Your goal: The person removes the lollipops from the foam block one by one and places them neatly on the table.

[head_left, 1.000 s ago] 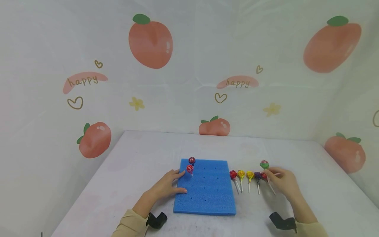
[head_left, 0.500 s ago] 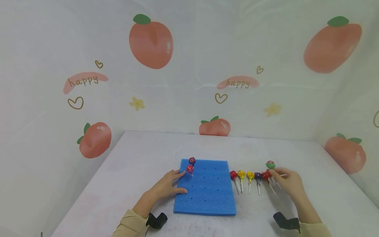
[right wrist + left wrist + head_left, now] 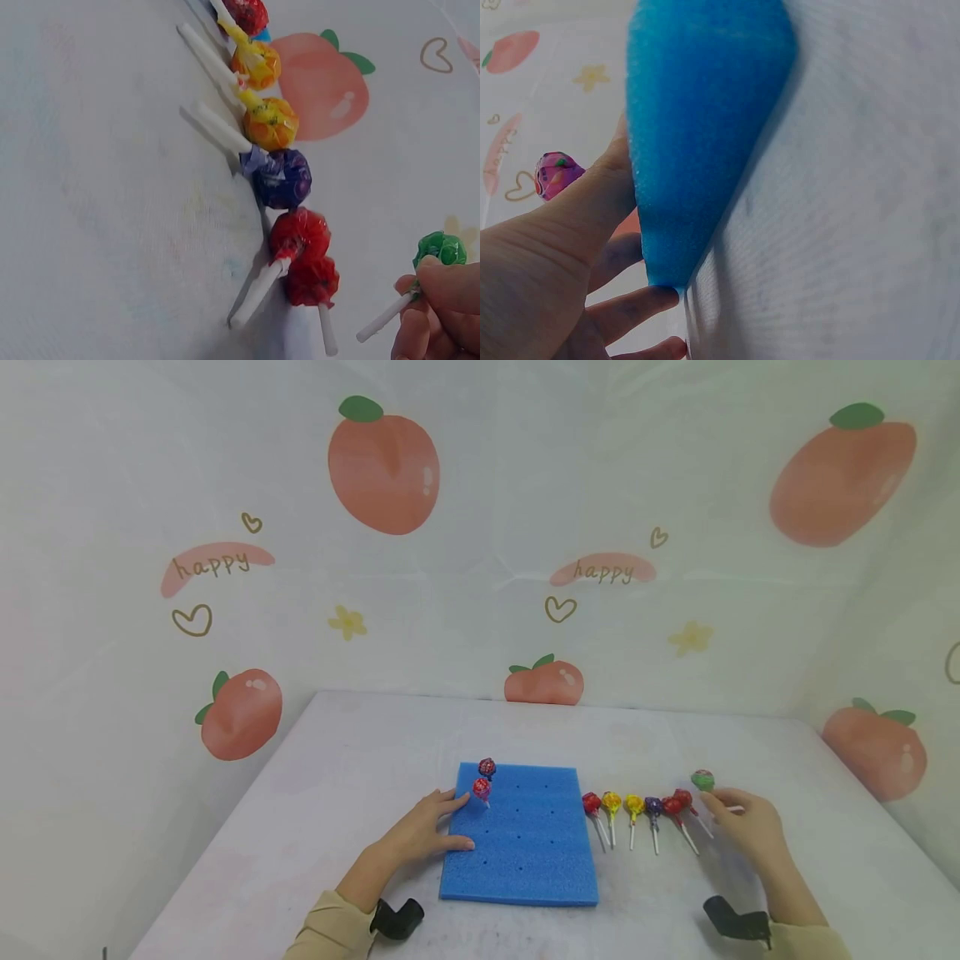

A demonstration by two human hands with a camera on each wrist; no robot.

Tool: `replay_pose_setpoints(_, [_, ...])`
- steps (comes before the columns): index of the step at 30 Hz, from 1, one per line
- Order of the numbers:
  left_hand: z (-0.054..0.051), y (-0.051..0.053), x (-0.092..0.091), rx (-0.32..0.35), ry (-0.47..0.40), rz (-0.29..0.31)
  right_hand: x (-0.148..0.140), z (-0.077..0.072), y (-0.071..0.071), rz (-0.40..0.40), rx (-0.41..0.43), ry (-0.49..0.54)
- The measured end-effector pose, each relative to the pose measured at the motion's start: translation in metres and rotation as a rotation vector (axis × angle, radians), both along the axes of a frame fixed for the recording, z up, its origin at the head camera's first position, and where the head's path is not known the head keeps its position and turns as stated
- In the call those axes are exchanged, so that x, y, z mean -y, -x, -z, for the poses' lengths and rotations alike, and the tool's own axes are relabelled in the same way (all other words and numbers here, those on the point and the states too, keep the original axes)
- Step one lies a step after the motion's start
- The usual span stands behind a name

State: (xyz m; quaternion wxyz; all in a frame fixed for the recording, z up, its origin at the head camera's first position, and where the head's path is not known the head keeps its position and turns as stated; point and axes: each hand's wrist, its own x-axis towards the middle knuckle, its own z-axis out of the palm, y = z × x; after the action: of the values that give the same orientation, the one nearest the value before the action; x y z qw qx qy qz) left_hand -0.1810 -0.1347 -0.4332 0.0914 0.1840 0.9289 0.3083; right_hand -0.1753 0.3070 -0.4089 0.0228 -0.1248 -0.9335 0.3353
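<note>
Place: a small staged tabletop booth, much like a recording corner; the kind of building around it cannot be told.
Backdrop (image 3: 450,610): pale, creased sheeting that rises behind the table and turns forward along both its sides.
Table (image 3: 375,752): broad, whitish and faintly blotched, reaching back to the sheeting.
Printed fruit (image 3: 384,477): large, peach-coloured, with green leaves.
Lettering (image 3: 602,570): "happy", twice, on pink strokes.
Small motifs: gold heart outlines and yellow flowers (image 3: 348,622).
Wrist devices (image 3: 397,919): black, angled, one at each sleeve cuff.
</note>
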Motion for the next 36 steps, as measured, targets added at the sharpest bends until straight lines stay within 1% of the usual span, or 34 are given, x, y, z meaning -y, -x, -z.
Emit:
replay_pose_setpoints(7, [-0.001,0.000,0.000,0.002,0.001,0.002,-0.007,0.001,0.001,0.022,0.051,0.020])
replay_pose_setpoints(14, [-0.002,-0.001,0.000,0.010,-0.002,-0.006,-0.010,0.005,0.001,0.043,0.044,0.032])
replay_pose_setpoints(22, [-0.001,-0.001,0.000,0.012,-0.007,-0.007,-0.011,0.007,0.004,0.081,0.087,0.052])
replay_pose_setpoints(25, [-0.001,0.000,0.000,0.010,-0.007,-0.006,-0.013,0.009,0.004,0.073,0.098,0.041])
replay_pose_setpoints(30, [0.001,0.000,0.000,0.002,-0.003,-0.001,-0.018,0.012,0.006,0.035,0.107,0.020])
replay_pose_setpoints(36, [0.002,0.001,0.001,0.000,-0.001,0.002,-0.020,0.017,0.007,0.026,0.127,0.032])
